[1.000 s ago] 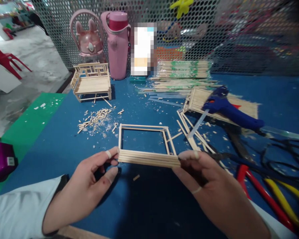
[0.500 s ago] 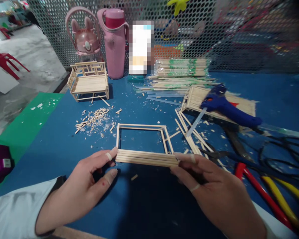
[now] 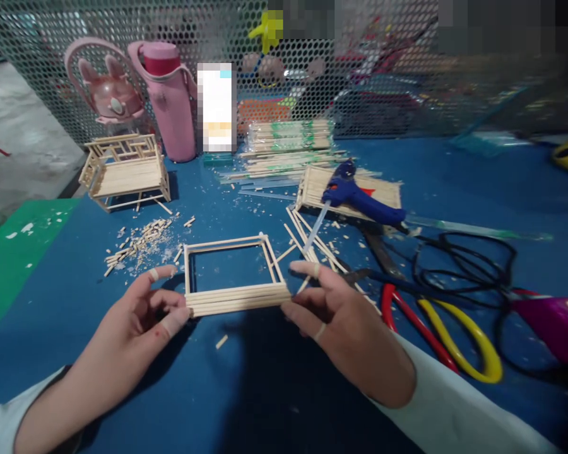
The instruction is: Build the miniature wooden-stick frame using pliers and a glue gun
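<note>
Stick frame (image 3: 227,241) turned slightly; long axis left-right; slats (image 3: 239,299) nearest person.

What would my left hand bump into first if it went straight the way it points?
Probably the left end of the stick frame, where your left hand has its fingertips. Your raised finger might pass over it; depth is unclear.
</note>
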A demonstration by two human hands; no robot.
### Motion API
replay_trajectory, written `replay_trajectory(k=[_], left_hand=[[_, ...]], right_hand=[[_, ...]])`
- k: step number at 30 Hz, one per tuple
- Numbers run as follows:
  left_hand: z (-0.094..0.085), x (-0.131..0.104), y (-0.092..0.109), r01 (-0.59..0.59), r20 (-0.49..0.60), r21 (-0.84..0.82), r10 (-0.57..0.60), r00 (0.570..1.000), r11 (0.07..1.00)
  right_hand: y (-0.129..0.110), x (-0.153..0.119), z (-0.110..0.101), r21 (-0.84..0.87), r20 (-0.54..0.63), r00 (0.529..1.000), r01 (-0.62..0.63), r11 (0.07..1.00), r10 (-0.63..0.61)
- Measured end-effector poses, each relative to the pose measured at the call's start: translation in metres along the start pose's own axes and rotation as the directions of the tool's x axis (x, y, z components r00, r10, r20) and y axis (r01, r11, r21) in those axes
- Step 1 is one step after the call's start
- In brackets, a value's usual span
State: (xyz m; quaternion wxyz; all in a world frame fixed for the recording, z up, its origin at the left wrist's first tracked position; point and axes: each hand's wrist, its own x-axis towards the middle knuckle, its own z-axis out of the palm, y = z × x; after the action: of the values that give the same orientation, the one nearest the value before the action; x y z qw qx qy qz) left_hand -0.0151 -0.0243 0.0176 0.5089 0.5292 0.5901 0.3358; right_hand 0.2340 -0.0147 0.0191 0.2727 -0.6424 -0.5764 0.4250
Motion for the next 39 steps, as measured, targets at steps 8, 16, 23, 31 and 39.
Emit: replay_trajectory(k=[8,16,23,31,39], left_hand=[[0.007,0.011,-0.010,-0.163,-0.038,-0.094,0.161,0.986,0.982],[0.045,0.040,0.003,-0.325,-0.190,-0.308,0.277,0.942,0.894],[0.051,0.016,0.020,-0.691,-0.299,0.262,0.738,0.606,0.674],[0.056,0.020,0.039,-0.755,-0.053,0.241,0.786,0.616,0.609],[0.057,0.020,0.033,-0.734,-0.091,0.109,0.742,0.664,0.670]], right_hand=[[-0.006,-0.001,0.000,0.342,0.034,0.999,0.015,0.940,-0.028],[-0.036,0.002,0.005,0.187,-0.454,0.735,0.631,0.753,-0.503],[-0.025,0.009,0.006,-0.073,-0.438,0.580,0.739,0.670,-0.687],[-0.018,0.001,0.015,-0.315,-0.307,0.446,0.786,0.532,-0.841],[-0.017,-0.004,0.017,-0.330,-0.306,0.403,0.805,0.493,-0.863]])
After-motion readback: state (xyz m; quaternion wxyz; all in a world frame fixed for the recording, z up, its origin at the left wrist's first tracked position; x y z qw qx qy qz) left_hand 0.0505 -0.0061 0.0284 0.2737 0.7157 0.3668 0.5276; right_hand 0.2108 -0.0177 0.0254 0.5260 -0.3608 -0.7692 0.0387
